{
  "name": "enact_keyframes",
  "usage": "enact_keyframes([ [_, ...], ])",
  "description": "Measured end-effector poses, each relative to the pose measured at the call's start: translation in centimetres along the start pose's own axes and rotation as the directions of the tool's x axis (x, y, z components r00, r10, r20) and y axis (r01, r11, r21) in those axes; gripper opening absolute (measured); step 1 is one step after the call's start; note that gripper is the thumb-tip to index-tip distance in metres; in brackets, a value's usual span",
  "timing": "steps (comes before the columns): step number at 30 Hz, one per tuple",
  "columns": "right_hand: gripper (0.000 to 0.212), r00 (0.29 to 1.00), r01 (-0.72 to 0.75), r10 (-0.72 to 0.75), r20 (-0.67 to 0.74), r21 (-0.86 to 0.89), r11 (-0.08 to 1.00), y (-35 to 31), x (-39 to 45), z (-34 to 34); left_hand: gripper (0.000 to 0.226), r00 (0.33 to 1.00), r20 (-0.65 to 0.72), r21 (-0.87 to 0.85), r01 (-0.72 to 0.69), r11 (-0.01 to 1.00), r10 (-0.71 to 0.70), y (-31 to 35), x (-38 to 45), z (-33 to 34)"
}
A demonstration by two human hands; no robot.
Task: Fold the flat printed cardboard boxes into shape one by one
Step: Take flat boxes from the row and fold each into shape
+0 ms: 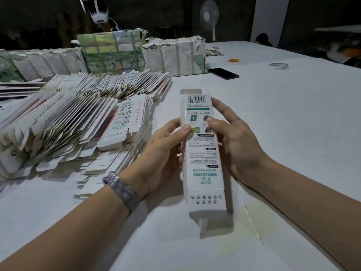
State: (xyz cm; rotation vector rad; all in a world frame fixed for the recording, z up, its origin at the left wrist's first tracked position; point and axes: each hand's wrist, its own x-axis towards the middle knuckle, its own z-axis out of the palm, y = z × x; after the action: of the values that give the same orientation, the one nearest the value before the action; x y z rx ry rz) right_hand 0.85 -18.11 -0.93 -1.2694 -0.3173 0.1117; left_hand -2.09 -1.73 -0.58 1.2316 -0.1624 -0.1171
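Looking down from the head camera, one printed box (203, 153) is held above the white table (283, 133), between the two hands. The left hand (164, 147) grips its left edge, with the thumb pressing on the printed face. The right hand (234, 141) grips the right edge, thumb on the face and fingers curled behind. The box seems already opened into a long tube, but the flap at the far end stands up and the near end looks not closed, so I judge this box is about half made.

Much work is left: a big fanned pile of flat boxes (82, 122) lies at the left of the table, and behind it stand wrapped bundles (173, 55), probably more stock. I see no finished boxes.

On the held box, upside down to the viewer, I can read "SONIC ELECTRIC" in green and "X-SL" under it, a barcode near the far end, and some Chinese characters near the close end. The small text is too fine to read.
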Motion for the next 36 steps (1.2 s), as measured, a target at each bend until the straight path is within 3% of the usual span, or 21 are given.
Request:
enact_keyframes([
  [5,0.046,0.998,0.044,-0.045,-0.035,-0.016,0.999,-0.1,0.2,-0.4,0.050,0.999,0.011,-0.022,0.041,0.999,-0.041,0.1,0.2,0.0],
  [10,0.055,0.998,0.024,-0.016,0.055,-0.147,0.989,0.2,-0.6,0.3,0.057,0.999,-0.021,-0.027,0.032,0.999,-0.032,-0.5,0.4,-0.3],
  [13,0.054,0.996,0.065,-0.053,0.075,-0.172,0.983,0.2,-1.0,0.4,0.048,1.000,0.000,0.000,-0.005,1.000,0.005,-0.8,0.5,-0.5],
  [18,0.057,0.984,0.056,-0.011,0.180,-0.250,0.967,0.8,-1.8,1.0,0.073,1.000,0.006,0.055,-0.009,0.998,0.008,-0.5,0.3,0.0],
  [21,0.069,0.977,0.059,-0.008,0.215,-0.232,0.971,0.8,-1.6,1.0,0.060,1.000,0.005,0.089,0.009,0.996,-0.009,-0.6,0.4,-0.3],
  [23,0.065,0.972,0.075,-0.024,0.232,-0.213,0.974,0.8,-1.5,1.0,0.055,1.000,-0.007,0.108,0.013,0.994,-0.012,-0.7,0.4,-0.4],
  [30,0.047,0.988,0.016,0.010,0.152,-0.167,0.986,0.6,-1.1,0.8,0.055,1.000,-0.020,0.113,-0.019,0.993,0.021,-0.8,0.5,-0.4],
  [36,0.032,0.999,0.041,-0.042,-0.005,-0.066,0.997,0.2,-0.3,0.2,0.057,0.998,0.050,0.155,-0.039,0.987,0.031,-1.0,0.5,-0.8],
])
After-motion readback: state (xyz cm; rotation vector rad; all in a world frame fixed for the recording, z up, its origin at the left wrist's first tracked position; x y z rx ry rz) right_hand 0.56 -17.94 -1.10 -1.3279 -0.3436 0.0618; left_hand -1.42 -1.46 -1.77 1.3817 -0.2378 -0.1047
